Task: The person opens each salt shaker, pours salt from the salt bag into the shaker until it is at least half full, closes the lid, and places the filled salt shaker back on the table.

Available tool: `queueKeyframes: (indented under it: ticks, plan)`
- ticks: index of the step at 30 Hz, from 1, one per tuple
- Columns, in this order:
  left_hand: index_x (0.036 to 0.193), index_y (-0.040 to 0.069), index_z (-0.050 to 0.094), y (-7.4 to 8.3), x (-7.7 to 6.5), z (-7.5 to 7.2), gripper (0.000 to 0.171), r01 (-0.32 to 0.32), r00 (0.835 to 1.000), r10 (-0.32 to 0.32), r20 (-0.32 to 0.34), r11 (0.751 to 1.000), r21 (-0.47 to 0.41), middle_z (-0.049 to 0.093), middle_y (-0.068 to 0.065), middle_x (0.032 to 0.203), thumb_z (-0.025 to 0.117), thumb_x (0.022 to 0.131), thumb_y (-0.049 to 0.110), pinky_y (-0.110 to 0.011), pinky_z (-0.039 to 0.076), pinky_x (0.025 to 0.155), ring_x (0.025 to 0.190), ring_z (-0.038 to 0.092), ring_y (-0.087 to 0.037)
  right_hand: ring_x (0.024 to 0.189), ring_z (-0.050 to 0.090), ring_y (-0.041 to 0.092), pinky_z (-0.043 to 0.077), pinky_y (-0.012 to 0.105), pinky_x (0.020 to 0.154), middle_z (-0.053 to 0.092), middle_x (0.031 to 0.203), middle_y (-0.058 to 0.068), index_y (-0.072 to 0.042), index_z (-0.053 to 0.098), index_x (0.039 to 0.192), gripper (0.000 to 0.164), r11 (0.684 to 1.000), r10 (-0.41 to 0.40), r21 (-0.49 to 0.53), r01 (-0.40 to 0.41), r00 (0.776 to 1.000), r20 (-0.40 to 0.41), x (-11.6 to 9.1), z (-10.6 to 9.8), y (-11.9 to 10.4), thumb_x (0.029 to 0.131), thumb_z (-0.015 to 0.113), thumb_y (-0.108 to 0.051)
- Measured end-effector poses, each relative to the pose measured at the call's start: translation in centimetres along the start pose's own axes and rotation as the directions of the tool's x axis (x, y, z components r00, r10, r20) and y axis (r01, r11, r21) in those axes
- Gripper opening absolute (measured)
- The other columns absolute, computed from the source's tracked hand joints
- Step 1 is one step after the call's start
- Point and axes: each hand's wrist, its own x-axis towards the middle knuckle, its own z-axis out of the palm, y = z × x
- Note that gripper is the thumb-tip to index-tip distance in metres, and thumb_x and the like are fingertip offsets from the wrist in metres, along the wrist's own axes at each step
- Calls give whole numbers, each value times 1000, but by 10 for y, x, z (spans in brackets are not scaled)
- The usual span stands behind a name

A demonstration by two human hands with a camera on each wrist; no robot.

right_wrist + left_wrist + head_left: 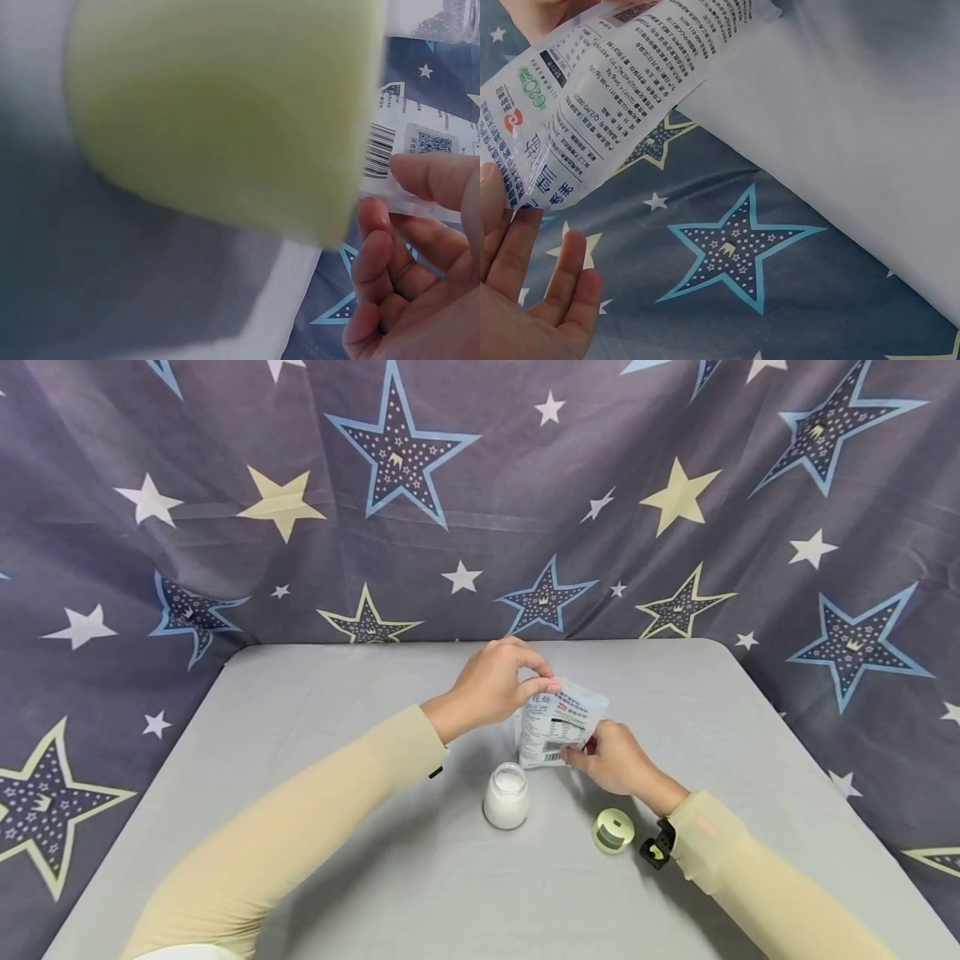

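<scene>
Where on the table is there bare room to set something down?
Bare: table between left edge and left sleeve; between right edge and right sleeve; this side of the jar, between sleeves. Crowded: around jar, bag and lid.

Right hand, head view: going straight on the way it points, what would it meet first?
The salt packet, whose lower corner the right hand pinches; beyond that, perhaps the left hand, though depth is unclear.

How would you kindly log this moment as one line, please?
left hand: pinches bag top | right hand: pinches bag bottom | jar: uncovered, white contents | green lid: on table
</scene>
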Motion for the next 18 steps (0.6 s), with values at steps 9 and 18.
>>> queueKeyframes:
  ticks: [9, 18]
  plan:
    - [98, 19, 81, -5, -1, 2, 17, 2, 1000, -3, 12, 1000, 23, 76, 7, 106, 79, 91, 34, -38, 48, 97, 115, 63, -18, 68, 60, 14, 51, 32, 61, 71, 85, 2, -4, 69, 115, 31, 999, 53, -6, -53, 998, 28, 2, 2, 0, 87, 80, -13]
    - [100, 18, 80, -7, -3, -1, 21, -24, 999, 24, 30, 1000, -5, 76, 6, 107, 82, 88, 35, -38, 49, 98, 118, 62, -19, 68, 57, 15, 48, 32, 60, 69, 84, 2, -4, 69, 113, 32, 998, 64, -3, -64, 998, 27, 1, 2, 0, 85, 82, -10]
